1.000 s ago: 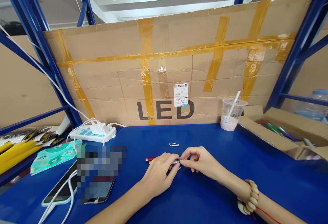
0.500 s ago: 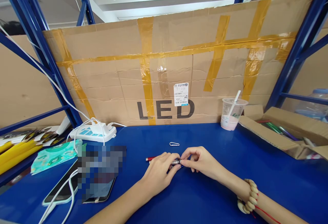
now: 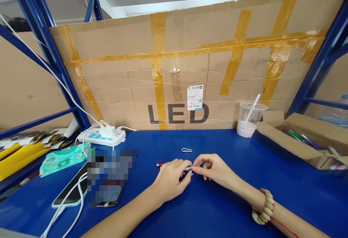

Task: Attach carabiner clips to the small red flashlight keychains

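Observation:
Both hands meet at the middle of a blue table (image 3: 217, 209). My left hand (image 3: 171, 180) is closed round a slim red pen-like stick (image 3: 161, 164), whose red end pokes out to the left. My right hand (image 3: 213, 169), with a bead bracelet on its wrist, pinches the stick's silver tip (image 3: 188, 168) between thumb and forefinger. A small silver clip (image 3: 186, 150) lies on the table just beyond the hands, touched by neither.
A plastic cup with a straw (image 3: 248, 120) and an open cardboard box of pens (image 3: 304, 140) stand at the right. At the left lie a power strip (image 3: 102, 136), phones with white cables (image 3: 81, 191), a teal packet (image 3: 63, 158) and yellow items (image 3: 19, 156). A taped cardboard wall (image 3: 190, 67) stands behind.
The hands keep the same hold on the stick. The view has shifted slightly, so everything sits a little to the right and higher.

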The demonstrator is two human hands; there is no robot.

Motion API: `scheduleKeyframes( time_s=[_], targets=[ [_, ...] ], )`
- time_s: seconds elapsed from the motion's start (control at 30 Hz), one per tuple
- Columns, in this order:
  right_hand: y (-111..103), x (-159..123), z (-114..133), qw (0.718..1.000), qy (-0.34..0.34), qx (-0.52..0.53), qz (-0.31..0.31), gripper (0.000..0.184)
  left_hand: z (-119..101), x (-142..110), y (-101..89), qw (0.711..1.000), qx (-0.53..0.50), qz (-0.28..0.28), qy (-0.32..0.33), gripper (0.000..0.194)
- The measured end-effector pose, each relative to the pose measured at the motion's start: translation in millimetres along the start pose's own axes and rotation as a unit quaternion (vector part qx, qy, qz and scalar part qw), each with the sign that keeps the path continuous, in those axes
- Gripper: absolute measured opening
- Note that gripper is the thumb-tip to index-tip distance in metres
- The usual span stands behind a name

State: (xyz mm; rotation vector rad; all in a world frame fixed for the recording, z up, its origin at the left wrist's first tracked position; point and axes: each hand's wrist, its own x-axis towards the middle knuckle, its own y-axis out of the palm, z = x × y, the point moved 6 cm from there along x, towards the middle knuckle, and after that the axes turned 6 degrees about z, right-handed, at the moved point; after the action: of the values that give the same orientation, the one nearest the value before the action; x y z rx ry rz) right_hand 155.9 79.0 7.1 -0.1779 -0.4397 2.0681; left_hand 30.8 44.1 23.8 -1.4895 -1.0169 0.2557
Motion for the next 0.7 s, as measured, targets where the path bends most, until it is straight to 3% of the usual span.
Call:
scheduleKeyframes(
  time_s=[0.43,0.7],
  targets=[
    [1,0,2,0.999,-0.004,-0.039,-0.003,0.041,5,1,-3.5,0.997,0.050,-0.021,-0.062,0.007],
    [2,-2,7,0.996,-0.017,-0.088,-0.016,0.036,10,2,-3.8,0.994,0.058,-0.015,-0.093,0.007]
  ],
)
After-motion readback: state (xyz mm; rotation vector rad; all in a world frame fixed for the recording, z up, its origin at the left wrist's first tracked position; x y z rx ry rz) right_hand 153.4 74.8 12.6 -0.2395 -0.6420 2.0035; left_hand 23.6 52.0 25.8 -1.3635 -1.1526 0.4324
